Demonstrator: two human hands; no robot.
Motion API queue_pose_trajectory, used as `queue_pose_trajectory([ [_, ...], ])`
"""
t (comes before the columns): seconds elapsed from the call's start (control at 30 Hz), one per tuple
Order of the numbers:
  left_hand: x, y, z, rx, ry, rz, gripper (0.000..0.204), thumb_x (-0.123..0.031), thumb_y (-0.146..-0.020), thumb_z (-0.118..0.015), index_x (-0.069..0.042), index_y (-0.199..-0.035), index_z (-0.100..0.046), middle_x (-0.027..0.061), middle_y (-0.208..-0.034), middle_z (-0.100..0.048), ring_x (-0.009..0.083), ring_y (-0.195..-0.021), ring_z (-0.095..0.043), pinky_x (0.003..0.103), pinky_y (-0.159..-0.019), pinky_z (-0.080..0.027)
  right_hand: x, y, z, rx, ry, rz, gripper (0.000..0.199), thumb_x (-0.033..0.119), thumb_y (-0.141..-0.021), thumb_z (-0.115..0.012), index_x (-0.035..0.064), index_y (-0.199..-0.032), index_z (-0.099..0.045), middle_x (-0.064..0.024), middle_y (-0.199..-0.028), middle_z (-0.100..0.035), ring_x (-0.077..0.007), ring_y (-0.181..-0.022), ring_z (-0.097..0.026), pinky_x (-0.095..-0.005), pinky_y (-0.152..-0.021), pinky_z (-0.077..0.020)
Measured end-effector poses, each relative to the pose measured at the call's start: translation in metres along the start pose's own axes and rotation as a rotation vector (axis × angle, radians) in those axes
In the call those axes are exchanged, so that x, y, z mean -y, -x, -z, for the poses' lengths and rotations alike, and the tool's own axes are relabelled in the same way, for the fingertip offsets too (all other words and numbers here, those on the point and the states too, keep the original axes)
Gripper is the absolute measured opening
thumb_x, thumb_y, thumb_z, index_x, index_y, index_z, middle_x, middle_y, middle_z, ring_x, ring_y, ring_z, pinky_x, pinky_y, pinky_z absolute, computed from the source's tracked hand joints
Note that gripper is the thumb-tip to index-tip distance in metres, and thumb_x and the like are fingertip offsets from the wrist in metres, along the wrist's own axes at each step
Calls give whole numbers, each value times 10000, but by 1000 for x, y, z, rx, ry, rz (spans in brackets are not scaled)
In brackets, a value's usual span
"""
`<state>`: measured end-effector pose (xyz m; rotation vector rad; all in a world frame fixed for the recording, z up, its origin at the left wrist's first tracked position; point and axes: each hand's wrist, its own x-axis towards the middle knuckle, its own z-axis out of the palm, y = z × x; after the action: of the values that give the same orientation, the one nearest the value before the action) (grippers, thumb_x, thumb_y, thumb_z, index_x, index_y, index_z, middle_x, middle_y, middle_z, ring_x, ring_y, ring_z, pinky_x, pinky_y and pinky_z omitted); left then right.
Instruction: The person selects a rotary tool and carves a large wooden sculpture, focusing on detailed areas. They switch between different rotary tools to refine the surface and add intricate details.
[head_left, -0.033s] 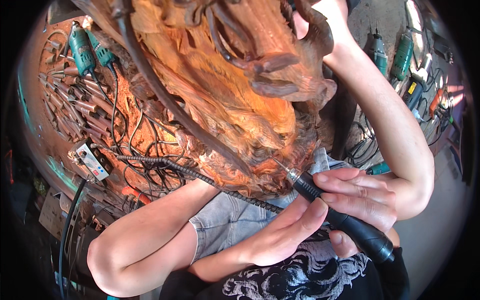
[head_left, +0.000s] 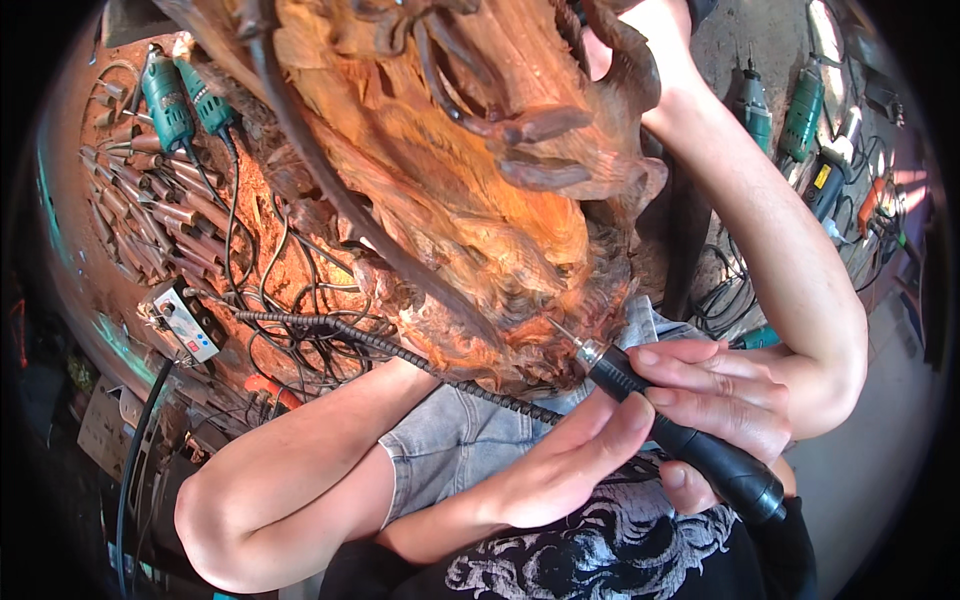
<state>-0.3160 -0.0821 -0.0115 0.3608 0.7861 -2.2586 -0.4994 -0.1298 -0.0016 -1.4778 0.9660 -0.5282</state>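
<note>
A large orange-brown wood carving with twisted dark branches fills the upper middle, resting between my bare legs. My right hand wraps round a black rotary carving handpiece, fingers over its top. My left hand grips the same handpiece from the left, its thumb on the barrel; some of its fingers are hidden. A silver collet holds a thin pointed bit, its tip at the carving's lower textured part. I cannot tell whether the tip touches the wood.
On the left lie many wood-handled chisels, green power tools, tangled cables and a control box. A ribbed black cable crosses above my left leg. More green grinders and cords lie beyond my right leg.
The upper part of the carving has shifted very slightly. Both hands keep the same hold on the handpiece, with its bit near the same spot.
</note>
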Motion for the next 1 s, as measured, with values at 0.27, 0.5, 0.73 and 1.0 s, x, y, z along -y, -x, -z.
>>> queue_pose_trajectory([
  [0.27, 2, -3, 10, -130, -520, -116, 810, -606, -1088, -302, 15, -1596, -199, 120, -1506, -413, 192, -1386, -456, 339, -1118, -401, -18, 1, -8, -33, 223, 144, 481, 175, -773, -844, -51, -1184, -738, -279, -1223, -713, -343, -997, -755, -389, -837, -616],
  [0.5, -1, -7, 16, -193, -632, -234, 924, -651, -1065, -350, 48, -1603, -75, 108, -1438, -424, 147, -1077, -539, 283, -948, -441, -28, -18, -20, -54, 267, 172, 450, 109, -749, -848, -44, -1160, -744, -275, -1212, -720, -312, -908, -766, -359, -772, -623],
  [0.73, -7, -8, 12, -194, -596, -217, 891, -583, -1090, -381, 39, -1617, -22, 94, -1392, -454, 104, -981, -530, 266, -904, -437, -41, -22, -22, -85, 266, 259, 430, 57, -732, -831, -55, -1137, -739, -297, -1211, -712, -307, -884, -766, -353, -741, -621],
  [1.0, -11, -12, 9, -163, -590, -231, 807, -543, -1101, -379, 9, -1609, -82, 105, -1431, -438, 131, -1125, -485, 294, -956, -406, -51, -28, -16, -30, 369, 386, 637, 488, -977, -672, -141, -1077, -682, -409, -1079, -692, -332, -791, -755, -358, -713, -606],
])
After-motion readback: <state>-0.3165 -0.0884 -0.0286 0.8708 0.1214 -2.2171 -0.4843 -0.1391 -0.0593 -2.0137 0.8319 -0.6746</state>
